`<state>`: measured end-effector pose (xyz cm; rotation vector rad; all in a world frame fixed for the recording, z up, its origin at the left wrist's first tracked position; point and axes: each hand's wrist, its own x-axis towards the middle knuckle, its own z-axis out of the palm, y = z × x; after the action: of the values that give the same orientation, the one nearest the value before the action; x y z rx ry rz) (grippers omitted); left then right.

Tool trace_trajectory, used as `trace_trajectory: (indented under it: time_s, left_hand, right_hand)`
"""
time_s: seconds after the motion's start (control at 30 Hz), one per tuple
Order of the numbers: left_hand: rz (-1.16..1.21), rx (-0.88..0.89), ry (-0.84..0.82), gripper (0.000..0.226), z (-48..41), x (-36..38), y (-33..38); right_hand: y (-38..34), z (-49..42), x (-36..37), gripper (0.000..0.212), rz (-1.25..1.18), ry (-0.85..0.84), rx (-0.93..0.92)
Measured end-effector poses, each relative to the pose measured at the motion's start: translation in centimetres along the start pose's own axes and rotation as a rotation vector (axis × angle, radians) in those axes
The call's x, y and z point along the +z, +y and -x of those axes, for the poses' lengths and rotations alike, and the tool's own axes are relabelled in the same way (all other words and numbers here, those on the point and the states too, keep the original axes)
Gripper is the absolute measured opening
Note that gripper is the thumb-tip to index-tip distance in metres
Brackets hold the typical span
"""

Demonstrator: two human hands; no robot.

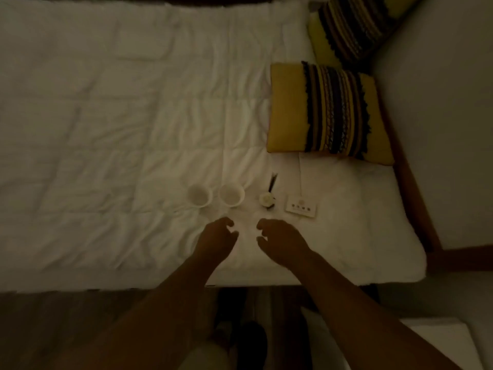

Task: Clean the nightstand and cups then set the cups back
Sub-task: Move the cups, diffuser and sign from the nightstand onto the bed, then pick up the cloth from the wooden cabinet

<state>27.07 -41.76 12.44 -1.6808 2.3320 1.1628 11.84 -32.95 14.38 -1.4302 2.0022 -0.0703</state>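
Observation:
Two white cups stand upright side by side on the white bed cover, the left cup (199, 196) and the right cup (231, 194). My left hand (216, 235) hovers just below them with curled, parted fingers and holds nothing. My right hand (277, 239) is beside it, a little to the right, fingers also loosely curled and empty. Neither hand touches a cup. The nightstand is not visible in this dim view.
A small round white holder with dark sticks (267, 198) and a white card (301, 208) lie right of the cups. Two yellow striped cushions (328, 113) (352, 25) sit at the bed's right end. The bed edge (240, 284) meets a wooden floor (53, 329).

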Motion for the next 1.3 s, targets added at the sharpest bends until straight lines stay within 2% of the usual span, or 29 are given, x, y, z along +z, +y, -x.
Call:
trace_trajectory:
  time_s: [0.13,0.3,0.53,0.7,0.8,1.0,1.3]
  left_hand:
    - [-0.017,-0.085,0.117,0.026,7.4,-8.9,-3.3]
    - [-0.007,-0.235,0.24,0.028,18.2,-19.6,-12.0]
    - [0.105,-0.501,0.463,0.021,31.7,-31.9,-31.2]
    - [0.202,-0.642,0.608,0.022,39.7,-39.2,-44.9]
    - [0.196,-0.67,0.672,0.026,43.4,-43.9,-52.0]
    - [0.174,-0.705,0.718,0.03,46.0,-53.6,-64.2]
    - [0.068,-0.724,0.758,0.036,40.8,-71.1,-86.8]
  right_hand:
    - [-10.2,3.2,-0.7,0.039,0.072,0.048,-0.18]
    - [-25.3,6.1,1.0,0.031,0.108,-0.029,-0.385]
    - [-49.8,6.0,8.0,0.031,0.246,-0.171,-0.67]
    - [-68.2,5.9,14.9,0.029,0.335,-0.201,-0.759]
    - [-77.9,6.4,18.5,0.025,0.334,-0.215,-0.802]
    - [-93.9,5.1,24.1,0.027,0.308,-0.267,-0.864]
    - [-119.2,-7.3,32.1,0.029,0.276,-0.277,-0.898]
